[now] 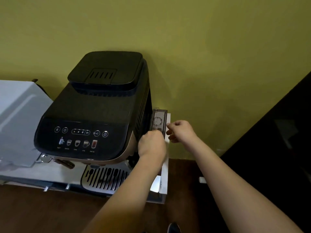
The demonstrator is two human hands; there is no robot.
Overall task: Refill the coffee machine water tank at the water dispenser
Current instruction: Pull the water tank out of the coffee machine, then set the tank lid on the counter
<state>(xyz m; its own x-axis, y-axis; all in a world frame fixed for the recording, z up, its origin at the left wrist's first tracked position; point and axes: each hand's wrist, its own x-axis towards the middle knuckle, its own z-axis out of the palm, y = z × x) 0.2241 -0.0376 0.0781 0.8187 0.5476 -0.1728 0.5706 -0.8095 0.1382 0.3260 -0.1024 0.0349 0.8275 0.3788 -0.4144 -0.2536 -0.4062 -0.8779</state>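
Head view. The coffee machine (94, 111) stood on a white counter (55, 174) against a green wall, control panel facing the camera, drip tray (104, 179) at its front. The water tank (159, 122), a smoky clear plastic box, sat in its slot along the machine's right side, its top showing just beside the black housing. No water dispenser in view.

Handling, as judged: the tank looked like rigid, thin-walled plastic, light when empty and much heavier once filled; smooth walls, likely slippery if wet. Best taken by the top front edge to slide it out, then supported from below or along a side for carrying, kept upright so water does not slop.

Hands. The left hand (152, 145) was closed at the front top corner of the tank, fingers curled over its edge and knuckles up; it seemed to grip the tank, though the contact itself was hidden by the hand. Left forearm ran up from lower centre, wrist roughly straight. The right hand (180, 131) hovered just right of the tank, fingers loosely curled, holding nothing; I could not tell whether its fingertips touched the tank wall. Right forearm came in from lower right.

Tank not yet out of the machine.
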